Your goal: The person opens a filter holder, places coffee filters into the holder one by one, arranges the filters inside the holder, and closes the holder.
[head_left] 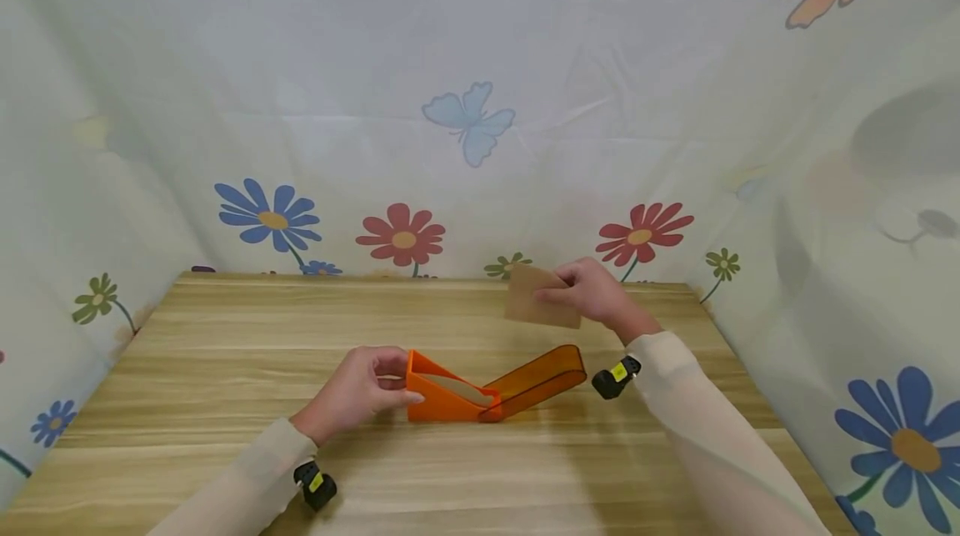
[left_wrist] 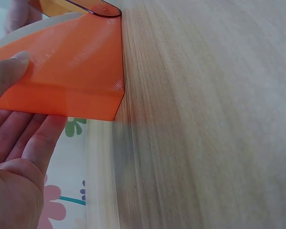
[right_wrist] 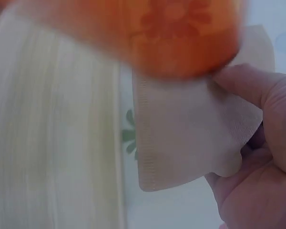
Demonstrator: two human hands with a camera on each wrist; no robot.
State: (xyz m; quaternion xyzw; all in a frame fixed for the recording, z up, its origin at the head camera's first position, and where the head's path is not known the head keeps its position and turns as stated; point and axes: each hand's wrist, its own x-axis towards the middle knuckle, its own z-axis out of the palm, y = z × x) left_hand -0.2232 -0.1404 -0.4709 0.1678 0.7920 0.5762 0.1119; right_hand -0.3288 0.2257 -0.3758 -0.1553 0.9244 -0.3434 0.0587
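Note:
An orange coffee filter holder (head_left: 442,401) stands on the wooden table, its see-through amber lid (head_left: 536,386) swung out to the right. Pale brown paper (head_left: 457,388) shows inside it. My left hand (head_left: 367,390) grips the holder's left end, with the thumb (left_wrist: 12,71) on the front face and the fingers (left_wrist: 40,138) behind and beneath it. Above and behind the lid, my right hand (head_left: 592,294) pinches a brown paper coffee filter (head_left: 536,298), held up off the table. A crimped seam runs along one edge of that filter (right_wrist: 190,129) in the right wrist view, where the blurred lid (right_wrist: 181,43) covers part of it.
The wooden table (head_left: 300,315) reaches back to a cloth backdrop (head_left: 337,144) printed with flowers and butterflies. Similar cloth hangs at both sides. Black wrist cameras (head_left: 315,486) sit on both cuffs. A small dark object (head_left: 203,269) lies at the table's back left corner.

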